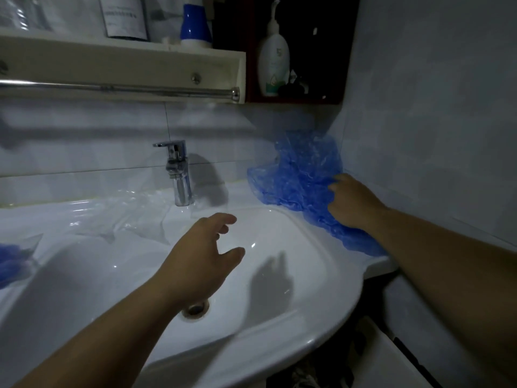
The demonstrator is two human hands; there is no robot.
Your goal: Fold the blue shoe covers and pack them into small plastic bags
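Blue crinkled plastic shoe covers [296, 177] lie in a loose heap on the right back corner of the white ceramic sink [330, 278], pushed up against the tiled wall. The right hand [354, 204] rests on the heap's near side, its fingers curled into the plastic and gripping it. The left hand [204, 259] hovers over the basin with fingers relaxed and spread, holding nothing. Clear small plastic bags [126, 217] lie crumpled on the sink's ledge left of the chrome faucet [179, 175]. At the far left edge, a clear bag with blue covers inside [14, 261] sits on the rim. Above, a white pump bottle [272, 57] stands in a dark wall cubby.
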